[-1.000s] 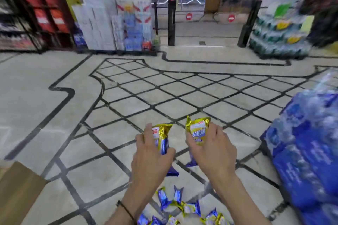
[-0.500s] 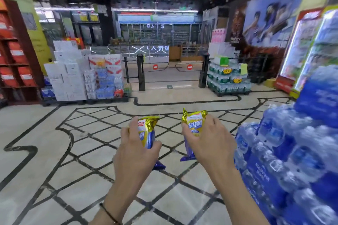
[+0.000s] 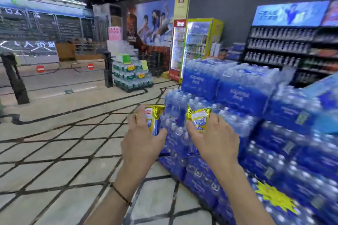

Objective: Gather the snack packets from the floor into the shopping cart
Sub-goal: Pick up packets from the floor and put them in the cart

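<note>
I hold two gold-and-blue snack packets at chest height. My left hand (image 3: 141,138) is shut on one packet (image 3: 153,118), gripping its lower half so its crimped gold top sticks up. My right hand (image 3: 214,139) is shut on the other packet (image 3: 199,118), whose white-and-red label faces me. Both hands are side by side, a little apart, in front of a stack of bottled water. No shopping cart and no packets on the floor are in view.
A tall stack of blue shrink-wrapped water packs (image 3: 256,124) fills the right side, close to my right arm. Tiled floor (image 3: 54,151) stretches to the left. Farther off stand a green water pallet (image 3: 132,76), drink fridges (image 3: 193,47), gate posts (image 3: 15,80) and bottle shelves (image 3: 285,47).
The view has risen from the floor and swung right; the pile of packets at my feet has left the frame and the water stack now fills the right. Both hands kept their packets.
</note>
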`<state>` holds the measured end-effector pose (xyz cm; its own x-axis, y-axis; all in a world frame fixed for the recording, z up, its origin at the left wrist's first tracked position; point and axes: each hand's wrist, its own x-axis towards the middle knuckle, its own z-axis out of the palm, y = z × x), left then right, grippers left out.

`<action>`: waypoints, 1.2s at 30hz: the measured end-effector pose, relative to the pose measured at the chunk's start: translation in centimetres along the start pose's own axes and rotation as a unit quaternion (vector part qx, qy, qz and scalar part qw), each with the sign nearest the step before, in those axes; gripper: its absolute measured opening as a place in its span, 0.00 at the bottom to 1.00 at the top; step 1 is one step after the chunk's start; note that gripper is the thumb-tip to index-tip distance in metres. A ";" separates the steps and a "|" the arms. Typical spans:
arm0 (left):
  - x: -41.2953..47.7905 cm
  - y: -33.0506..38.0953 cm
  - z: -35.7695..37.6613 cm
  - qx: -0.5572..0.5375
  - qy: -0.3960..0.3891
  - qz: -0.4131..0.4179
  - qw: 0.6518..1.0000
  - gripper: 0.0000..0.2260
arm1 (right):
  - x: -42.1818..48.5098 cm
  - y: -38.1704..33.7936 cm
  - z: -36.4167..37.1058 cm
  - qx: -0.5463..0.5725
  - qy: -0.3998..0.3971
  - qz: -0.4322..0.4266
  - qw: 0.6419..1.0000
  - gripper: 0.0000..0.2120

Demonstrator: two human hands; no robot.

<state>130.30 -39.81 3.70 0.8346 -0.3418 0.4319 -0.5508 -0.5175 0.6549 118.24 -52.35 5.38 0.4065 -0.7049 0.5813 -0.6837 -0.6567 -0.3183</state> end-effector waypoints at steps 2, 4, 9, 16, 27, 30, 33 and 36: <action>-2.0 2.2 1.5 -0.023 -0.040 0.036 0.998 0.37 | -1.9 3.3 -2.2 -0.023 0.005 0.039 0.999 0.31; -4.4 4.6 3.2 -0.042 -0.088 0.069 0.993 0.38 | -3.9 6.8 -4.6 -0.055 0.006 0.082 0.995 0.31; -11.8 11.6 7.6 -0.077 -0.215 0.160 0.960 0.39 | -9.8 16.6 -11.5 -0.139 0.029 0.193 0.971 0.31; -26.9 23.6 12.1 -0.133 -0.332 0.282 0.890 0.40 | -20.9 29.0 -23.5 -0.232 0.076 0.333 0.911 0.31; -58.7 40.5 14.6 -0.173 -0.478 0.401 0.762 0.37 | -42.0 48.2 -41.5 -0.316 0.090 0.517 0.790 0.29; -65.7 44.1 14.9 -0.184 -0.495 0.428 0.733 0.35 | -46.6 52.3 -44.6 -0.318 0.086 0.547 0.769 0.30; -71.4 46.5 15.6 -0.202 -0.527 0.444 0.696 0.37 | -50.4 55.6 -46.9 -0.318 0.082 0.574 0.750 0.30; -76.1 48.9 16.9 -0.194 -0.547 0.460 0.673 0.37 | -53.2 59.0 -48.8 -0.320 0.082 0.608 0.722 0.31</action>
<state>39.86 -52.39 -7.62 -0.4743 -0.8598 0.1892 -0.6159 0.4776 0.6265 26.69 -40.54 -7.83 -0.7715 -0.5801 0.2614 -0.6360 0.7158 -0.2883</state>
